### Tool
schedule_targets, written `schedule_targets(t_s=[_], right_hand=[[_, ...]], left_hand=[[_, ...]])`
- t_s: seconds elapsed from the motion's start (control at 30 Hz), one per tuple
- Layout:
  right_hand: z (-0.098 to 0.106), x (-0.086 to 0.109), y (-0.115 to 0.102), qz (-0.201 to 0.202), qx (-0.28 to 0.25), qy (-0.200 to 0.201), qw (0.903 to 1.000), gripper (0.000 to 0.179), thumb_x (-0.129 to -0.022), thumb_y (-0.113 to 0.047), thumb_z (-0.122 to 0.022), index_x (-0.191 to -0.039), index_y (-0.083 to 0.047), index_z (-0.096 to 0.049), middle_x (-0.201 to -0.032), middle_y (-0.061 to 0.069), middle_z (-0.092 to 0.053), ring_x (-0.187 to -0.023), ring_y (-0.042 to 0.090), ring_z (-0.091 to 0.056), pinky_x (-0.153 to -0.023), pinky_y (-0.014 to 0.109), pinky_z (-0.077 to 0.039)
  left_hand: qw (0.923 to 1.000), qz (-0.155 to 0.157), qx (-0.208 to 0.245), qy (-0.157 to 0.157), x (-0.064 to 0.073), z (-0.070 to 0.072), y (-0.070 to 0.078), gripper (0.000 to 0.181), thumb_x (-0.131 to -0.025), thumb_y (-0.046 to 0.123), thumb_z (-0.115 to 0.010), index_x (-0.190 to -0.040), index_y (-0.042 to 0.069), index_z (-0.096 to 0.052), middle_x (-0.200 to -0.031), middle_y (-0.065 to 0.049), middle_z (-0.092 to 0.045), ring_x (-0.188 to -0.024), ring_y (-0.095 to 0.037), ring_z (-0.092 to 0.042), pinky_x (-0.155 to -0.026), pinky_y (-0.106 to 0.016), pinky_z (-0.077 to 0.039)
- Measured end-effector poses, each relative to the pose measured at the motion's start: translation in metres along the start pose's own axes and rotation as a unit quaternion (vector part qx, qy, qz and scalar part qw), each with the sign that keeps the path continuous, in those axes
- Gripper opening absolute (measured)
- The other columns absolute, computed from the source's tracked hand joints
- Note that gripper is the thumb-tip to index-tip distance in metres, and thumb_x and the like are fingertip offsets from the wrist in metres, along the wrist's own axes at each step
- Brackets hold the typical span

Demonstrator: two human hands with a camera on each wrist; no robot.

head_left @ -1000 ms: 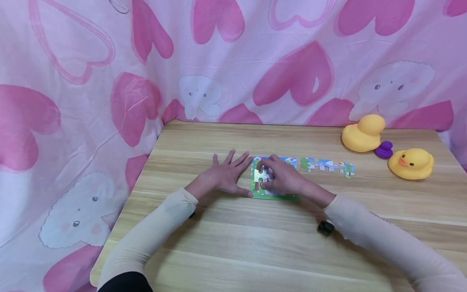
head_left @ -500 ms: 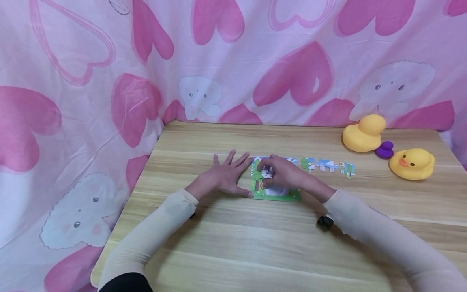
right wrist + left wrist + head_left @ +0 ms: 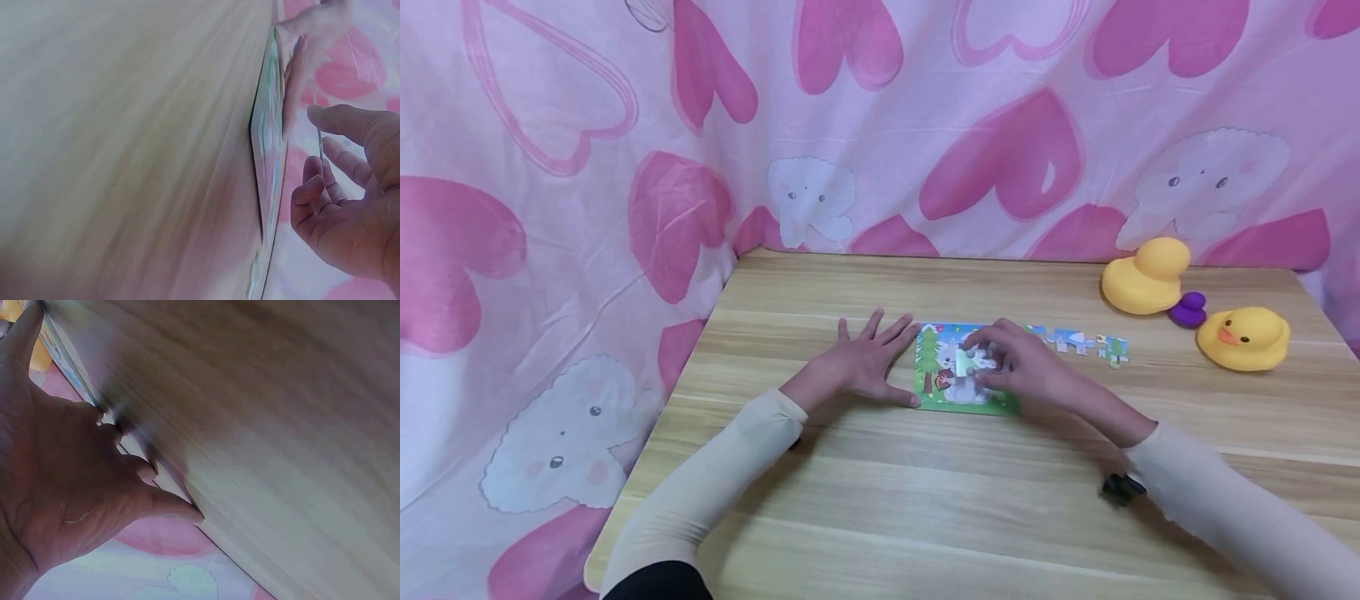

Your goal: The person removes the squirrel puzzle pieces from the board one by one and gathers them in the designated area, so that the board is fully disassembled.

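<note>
My left hand (image 3: 861,362) lies spread on the tabletop at the left side of a jigsaw puzzle (image 3: 958,407), its thumb and fingertips right at the puzzle's edge. The puzzle has a green and blue border and a pale animal picture. Above its right half, my right hand (image 3: 1033,367) pinches a puzzle piece (image 3: 973,362) between thumb and fingers. In the right wrist view the piece (image 3: 320,140) appears edge-on, thin and apart from the puzzle (image 3: 267,137) below. The hand hides the puzzle's upper right part.
Right of the puzzle lie loose puzzle pieces (image 3: 1071,340), one partly behind my right hand. Two yellow toy ducks (image 3: 1138,283) and a small purple duck (image 3: 1187,310) stand at the back right. A pink heart-patterned curtain (image 3: 865,125) hangs behind the wooden table (image 3: 865,500).
My right hand has moved to the right over the puzzle with the piece, uncovering the puzzle's left part. The left hand has stayed in place.
</note>
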State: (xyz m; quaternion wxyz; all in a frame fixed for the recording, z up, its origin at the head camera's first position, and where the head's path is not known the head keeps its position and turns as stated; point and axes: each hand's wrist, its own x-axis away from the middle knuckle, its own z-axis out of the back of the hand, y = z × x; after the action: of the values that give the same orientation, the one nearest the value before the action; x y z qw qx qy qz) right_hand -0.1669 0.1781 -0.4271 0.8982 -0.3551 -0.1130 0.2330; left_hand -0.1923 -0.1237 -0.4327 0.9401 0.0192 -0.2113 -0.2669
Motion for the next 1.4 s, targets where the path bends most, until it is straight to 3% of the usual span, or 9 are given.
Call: schedule_targets(t_s=[0.3,0.5,1.1,1.4], right_hand=[[0.025,0.031,0.035,-0.015,0.037,0.025,0.9989,0.045,-0.089,-0.013,-0.086,-0.131,-0.019,-0.07,-0.112,0.006,-0.061,-0.091,0.02,-0.059,-0.076,0.025,-0.053],[0.036,0.043,0.047,-0.022,0.063,0.017,0.9976,0.043,-0.088,-0.012,-0.086,-0.128,-0.017,-0.071,-0.107,0.007,-0.061,-0.09,0.02,-0.056,-0.072,0.024,-0.05],[0.038,0.041,0.06,-0.03,0.069,-0.012,0.9971,0.037,-0.091,-0.014,-0.084,-0.126,-0.016,-0.073,-0.107,0.007,-0.063,-0.093,0.02,-0.056,-0.074,0.025,-0.049],[0.04,0.032,0.043,-0.033,0.062,-0.017,0.9974,0.047,-0.089,-0.017,-0.087,-0.133,-0.016,-0.071,-0.118,0.011,-0.062,-0.097,0.022,-0.058,-0.078,0.026,-0.053]], left_hand=[[1.0,0.005,-0.009,0.0,0.0,-0.001,0.0,0.125,-0.078,0.096,-0.055,-0.17,0.038,0.008,-0.18,0.012,0.011,-0.167,-0.04,0.009,-0.117,-0.089,-0.004],[1.0,0.003,-0.007,0.002,-0.001,-0.001,0.0,0.125,-0.078,0.095,-0.055,-0.17,0.037,0.007,-0.18,0.012,0.011,-0.167,-0.041,0.008,-0.116,-0.089,-0.005],[1.0,0.003,-0.007,0.001,-0.001,0.0,0.001,0.125,-0.079,0.094,-0.056,-0.17,0.037,0.007,-0.18,0.012,0.011,-0.167,-0.041,0.008,-0.116,-0.089,-0.005],[1.0,0.005,-0.007,-0.003,-0.002,0.001,0.001,0.126,-0.078,0.094,-0.057,-0.17,0.037,0.007,-0.18,0.011,0.011,-0.167,-0.04,0.009,-0.116,-0.089,-0.005]])
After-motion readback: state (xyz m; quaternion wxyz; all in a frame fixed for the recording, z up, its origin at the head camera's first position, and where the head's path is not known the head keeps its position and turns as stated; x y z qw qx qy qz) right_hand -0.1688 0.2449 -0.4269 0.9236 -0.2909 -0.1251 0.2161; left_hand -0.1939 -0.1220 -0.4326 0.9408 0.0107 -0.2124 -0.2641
